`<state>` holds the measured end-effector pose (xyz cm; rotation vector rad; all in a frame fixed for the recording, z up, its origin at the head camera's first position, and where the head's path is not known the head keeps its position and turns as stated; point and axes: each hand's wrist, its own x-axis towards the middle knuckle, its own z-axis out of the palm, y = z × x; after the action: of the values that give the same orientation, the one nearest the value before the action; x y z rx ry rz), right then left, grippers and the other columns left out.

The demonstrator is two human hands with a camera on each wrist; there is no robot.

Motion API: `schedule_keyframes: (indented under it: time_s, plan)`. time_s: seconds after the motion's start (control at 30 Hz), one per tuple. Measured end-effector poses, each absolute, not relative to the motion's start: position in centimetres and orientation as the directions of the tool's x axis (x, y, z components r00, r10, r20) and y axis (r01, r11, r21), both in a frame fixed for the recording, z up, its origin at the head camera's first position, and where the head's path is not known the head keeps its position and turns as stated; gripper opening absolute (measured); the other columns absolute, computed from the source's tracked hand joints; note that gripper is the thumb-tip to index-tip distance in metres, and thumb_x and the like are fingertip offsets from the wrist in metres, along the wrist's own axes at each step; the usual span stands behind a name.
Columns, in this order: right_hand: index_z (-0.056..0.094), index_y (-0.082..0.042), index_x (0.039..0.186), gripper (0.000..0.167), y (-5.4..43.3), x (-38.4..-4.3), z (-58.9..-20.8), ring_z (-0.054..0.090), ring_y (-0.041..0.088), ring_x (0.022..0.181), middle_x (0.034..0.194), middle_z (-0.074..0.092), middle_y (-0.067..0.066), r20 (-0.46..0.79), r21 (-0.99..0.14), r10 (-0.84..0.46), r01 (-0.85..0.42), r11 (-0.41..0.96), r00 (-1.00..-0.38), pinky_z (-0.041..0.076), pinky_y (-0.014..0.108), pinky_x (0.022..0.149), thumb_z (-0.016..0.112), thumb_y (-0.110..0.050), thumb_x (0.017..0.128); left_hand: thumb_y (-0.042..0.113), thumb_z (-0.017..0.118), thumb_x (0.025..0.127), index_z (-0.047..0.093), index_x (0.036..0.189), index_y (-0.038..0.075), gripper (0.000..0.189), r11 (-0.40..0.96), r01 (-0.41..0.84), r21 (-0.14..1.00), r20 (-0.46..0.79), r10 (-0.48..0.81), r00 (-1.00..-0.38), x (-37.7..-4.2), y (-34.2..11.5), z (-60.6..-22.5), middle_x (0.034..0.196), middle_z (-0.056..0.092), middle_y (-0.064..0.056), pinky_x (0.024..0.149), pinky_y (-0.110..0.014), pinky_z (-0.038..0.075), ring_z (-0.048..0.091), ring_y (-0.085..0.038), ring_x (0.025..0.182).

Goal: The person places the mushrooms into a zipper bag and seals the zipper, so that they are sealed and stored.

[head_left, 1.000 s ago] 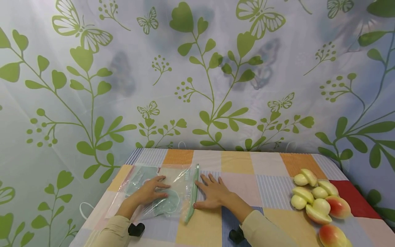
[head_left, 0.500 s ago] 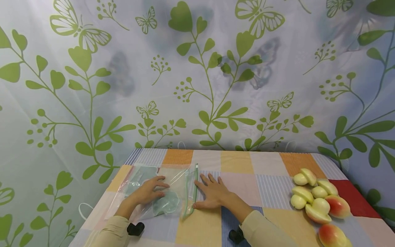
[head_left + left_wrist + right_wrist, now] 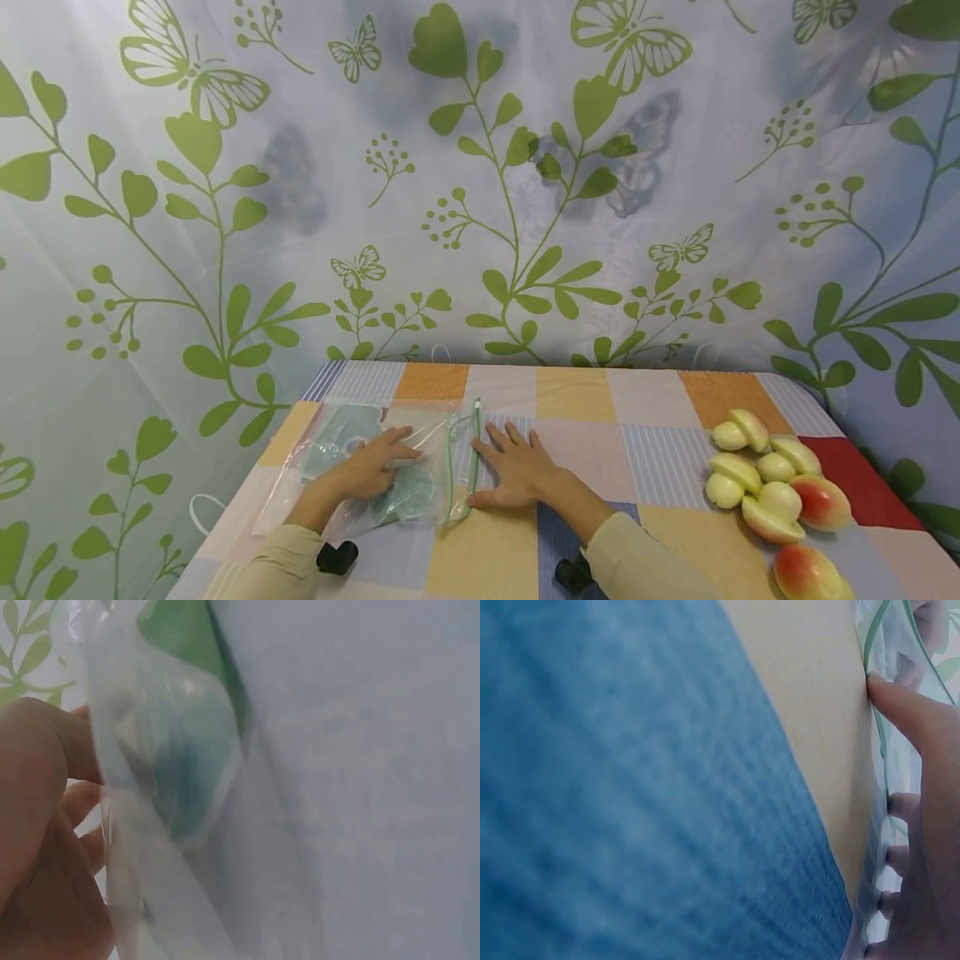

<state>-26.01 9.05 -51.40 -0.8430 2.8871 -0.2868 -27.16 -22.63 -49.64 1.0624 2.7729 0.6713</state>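
A clear plastic zip bag (image 3: 420, 421) with pale green patches lies flat on the table, its open end to the right. Two green edges (image 3: 477, 467) frame that mouth and stand apart from each other. Over the middle of the bag rests my left hand (image 3: 367, 467), fingers loosely extended and pointing right. In the left wrist view the bag's film (image 3: 187, 765) rises beside the fingers. My right hand (image 3: 517, 468) lies spread on the cloth just right of the mouth. Its thumb (image 3: 896, 697) touches the green edge in the right wrist view.
Several red-and-yellow mango-like fruits (image 3: 821, 502) and pale halves (image 3: 735, 473) lie grouped at the table's right side. A patchwork cloth (image 3: 585, 454) covers the table. Behind it hangs a leaf-and-butterfly curtain (image 3: 465, 208). Black wrist devices sit at both sleeves.
The bag's two green edges have spread apart, so its mouth is wider. My left hand has shifted slightly to the right over the bag. The right hand stays in place.
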Motion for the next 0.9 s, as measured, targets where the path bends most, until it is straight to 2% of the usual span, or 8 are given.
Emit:
schedule_keyframes:
  time_s: [0.1, 0.23, 0.33, 0.4, 0.53, 0.63, 0.8, 0.9]
  plan:
    - [0.037, -0.022, 0.163, 0.101, 9.1, -26.1, -51.5, 0.018, 0.046, 0.152, 0.169, 0.023, 0.015, -0.069, -0.220, -0.543, -0.519, 0.826, -0.837, 0.018, 0.074, 0.114, 0.051, -0.084, 0.085, -0.005, 0.060, 0.083, 0.074, 0.128, 0.009, 0.049, 0.686, 0.588, 0.428, 0.051, 0.631, -0.774, -27.3, -22.2, -49.8, 0.153, 0.043, -0.029, 0.097, -0.083, 0.033, 0.046, -0.053, 0.135]
    - [0.037, -0.021, 0.162, 0.102, 9.1, -26.2, -51.8, 0.019, 0.046, 0.152, 0.169, 0.024, 0.015, -0.068, -0.216, -0.541, -0.517, 0.828, -0.838, 0.018, 0.075, 0.114, 0.051, -0.085, 0.085, 0.028, 0.071, 0.093, 0.078, 0.117, 0.012, 0.030, 0.702, 0.551, 0.451, 0.066, 0.590, -0.805, -27.6, -21.3, -50.0, 0.149, 0.047, -0.030, 0.102, -0.071, 0.041, 0.050, -0.052, 0.132]
    - [0.038, -0.022, 0.162, 0.102, 9.1, -26.3, -51.9, 0.019, 0.046, 0.152, 0.169, 0.024, 0.014, -0.063, -0.212, -0.536, -0.514, 0.831, -0.842, 0.018, 0.074, 0.114, 0.050, -0.087, 0.084, 0.056, 0.077, 0.086, 0.079, 0.108, 0.015, 0.046, 0.723, 0.528, 0.446, 0.079, 0.556, -0.827, -27.6, -20.5, -50.1, 0.148, 0.050, -0.030, 0.100, -0.063, 0.048, 0.052, -0.050, 0.130]
    - [0.036, -0.023, 0.163, 0.103, 9.1, -26.3, -51.9, 0.017, 0.045, 0.153, 0.169, 0.022, 0.013, -0.075, -0.209, -0.535, -0.511, 0.834, -0.842, 0.016, 0.074, 0.115, 0.048, -0.087, 0.084, 0.064, 0.081, 0.078, 0.077, 0.102, 0.017, 0.053, 0.742, 0.518, 0.426, 0.091, 0.535, -0.840, -27.5, -20.1, -50.1, 0.147, 0.051, -0.028, 0.097, -0.061, 0.051, 0.054, -0.048, 0.128]
    - [0.037, -0.022, 0.163, 0.102, 9.1, -26.1, -51.5, 0.019, 0.046, 0.152, 0.169, 0.023, 0.014, -0.078, -0.223, -0.534, -0.507, 0.833, -0.842, 0.018, 0.074, 0.114, 0.050, -0.087, 0.084, 0.064, 0.087, 0.071, 0.067, 0.102, 0.015, 0.061, 0.763, 0.525, 0.378, 0.103, 0.528, -0.843, -27.3, -19.8, -50.5, 0.134, 0.060, -0.017, 0.084, -0.059, 0.054, 0.061, -0.037, 0.115]
    - [0.038, -0.022, 0.162, 0.102, 9.1, -26.0, -51.3, 0.020, 0.046, 0.152, 0.169, 0.024, 0.014, -0.075, -0.224, -0.531, -0.504, 0.834, -0.844, 0.019, 0.074, 0.114, 0.050, -0.086, 0.084, 0.061, 0.088, 0.071, 0.061, 0.114, 0.013, 0.070, 0.757, 0.541, 0.366, 0.101, 0.546, -0.832, -27.3, -19.8, -50.7, 0.130, 0.059, -0.012, 0.083, -0.064, 0.050, 0.058, -0.033, 0.114]
    - [0.038, -0.022, 0.162, 0.101, 9.1, -25.9, -51.3, 0.020, 0.047, 0.151, 0.168, 0.024, 0.014, -0.067, -0.222, -0.534, -0.509, 0.831, -0.843, 0.019, 0.074, 0.114, 0.050, -0.086, 0.085, 0.054, 0.086, 0.077, 0.058, 0.145, 0.012, 0.085, 0.729, 0.550, 0.406, 0.070, 0.576, -0.815, -27.3, -20.4, -50.7, 0.151, 0.045, -0.025, 0.094, -0.083, 0.036, 0.043, -0.047, 0.137]
    - [0.038, -0.021, 0.162, 0.101, 9.1, -25.8, -51.4, 0.020, 0.048, 0.151, 0.168, 0.025, 0.016, -0.059, -0.226, -0.540, -0.515, 0.827, -0.840, 0.019, 0.075, 0.113, 0.052, -0.085, 0.085, 0.049, 0.085, 0.081, 0.061, 0.146, 0.012, 0.078, 0.706, 0.565, 0.426, 0.052, 0.605, -0.795, -27.3, -20.9, -50.7, 0.153, 0.040, -0.030, 0.097, -0.082, 0.034, 0.039, -0.052, 0.139]
